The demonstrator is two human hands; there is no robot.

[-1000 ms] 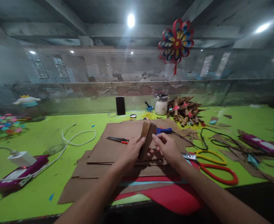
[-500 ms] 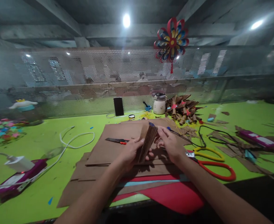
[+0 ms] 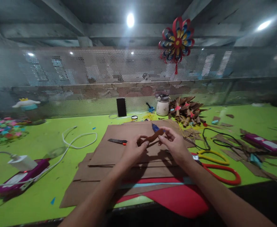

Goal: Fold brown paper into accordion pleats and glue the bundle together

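On the left of the green worktop [image 3: 70, 170] lie loose paper stars [image 3: 7, 129]. At centre, above flat brown sheets [image 3: 113, 154], the left hand [image 3: 135, 148] and right hand [image 3: 173, 144] hold a small piece of brown paper [image 3: 154, 136] between them, fingers pinched in at either end. It looks part-made, with no star showing on it; the dim view leaves its folds and any glue unclear. A blue glue gun [image 3: 155, 127] shows just beyond it. Farther right, a heap of brown paper rolls [image 3: 188, 113] with stars seems already made up. For sideways room, green worktop runs between the white cable [image 3: 69, 144] and the sheets; a red sheet [image 3: 181, 201] reaches past the front edge; scissors [image 3: 210, 165] lie just beside the right forearm.
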